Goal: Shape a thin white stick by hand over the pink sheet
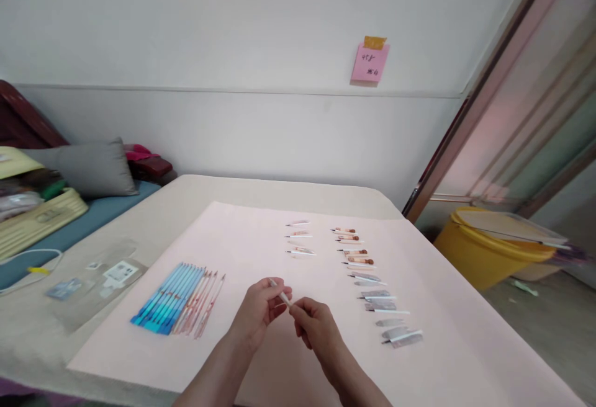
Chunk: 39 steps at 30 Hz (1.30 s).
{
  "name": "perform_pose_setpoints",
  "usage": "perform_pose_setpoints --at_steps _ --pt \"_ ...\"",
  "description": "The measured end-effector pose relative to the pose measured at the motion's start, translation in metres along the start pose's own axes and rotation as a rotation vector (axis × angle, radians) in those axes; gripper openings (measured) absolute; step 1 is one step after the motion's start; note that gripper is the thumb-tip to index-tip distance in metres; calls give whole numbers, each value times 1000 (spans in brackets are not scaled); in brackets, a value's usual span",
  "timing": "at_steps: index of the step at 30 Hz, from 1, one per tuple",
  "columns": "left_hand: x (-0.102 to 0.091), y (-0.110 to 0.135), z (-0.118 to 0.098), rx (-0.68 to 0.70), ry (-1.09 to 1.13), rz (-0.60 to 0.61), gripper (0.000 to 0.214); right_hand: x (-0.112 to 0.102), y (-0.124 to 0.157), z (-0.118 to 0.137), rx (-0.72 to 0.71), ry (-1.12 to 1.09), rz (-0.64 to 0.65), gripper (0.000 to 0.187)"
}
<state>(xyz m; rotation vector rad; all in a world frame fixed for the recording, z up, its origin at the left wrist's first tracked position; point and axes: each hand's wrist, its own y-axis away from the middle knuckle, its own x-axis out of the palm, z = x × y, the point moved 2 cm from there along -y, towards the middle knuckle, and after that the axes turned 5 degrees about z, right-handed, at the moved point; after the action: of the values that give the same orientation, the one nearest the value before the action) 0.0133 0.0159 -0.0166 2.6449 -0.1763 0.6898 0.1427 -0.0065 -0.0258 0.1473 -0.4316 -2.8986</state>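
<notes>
My left hand (259, 309) and my right hand (315, 325) meet above the pale pink sheet (242, 233) near its front middle. Between them they pinch a thin white pen-like stick (280, 294), the left fingers round its upper part, the right fingertips at its lower end. To the left lies a tight row of several blue and pink pens (179, 298). Behind my hands lies a short column of small clear caps and refills (298, 239). A longer column of brown and grey capped pieces (372, 286) runs down the right side.
Clear plastic bags with labels (100, 273) lie on the beige table (186, 190) left of the sheet. A grey cushion (90, 168) and clutter sit at far left. A yellow tub (488, 249) stands on the floor at right. A pink note (370, 62) hangs on the wall.
</notes>
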Motion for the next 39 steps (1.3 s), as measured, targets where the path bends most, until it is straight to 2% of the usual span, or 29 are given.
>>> perform_pose_setpoints --at_steps 5,11,19,28,39 --pt "3 0 -3 -3 50 8 28 -1 0 2 -7 -13 -29 20" --pt "-5 -1 2 -7 -70 -32 23 2 0 -2 -3 -18 -3 19" --pt "2 0 -1 -27 6 33 27 -2 -1 0 -7 -17 -29 20" --pt "-4 -1 1 -63 -104 -34 26 0 -1 -1 -35 -11 -22 18" --pt "1 -1 -1 -18 -11 32 29 -2 0 1 -21 -20 -28 20"
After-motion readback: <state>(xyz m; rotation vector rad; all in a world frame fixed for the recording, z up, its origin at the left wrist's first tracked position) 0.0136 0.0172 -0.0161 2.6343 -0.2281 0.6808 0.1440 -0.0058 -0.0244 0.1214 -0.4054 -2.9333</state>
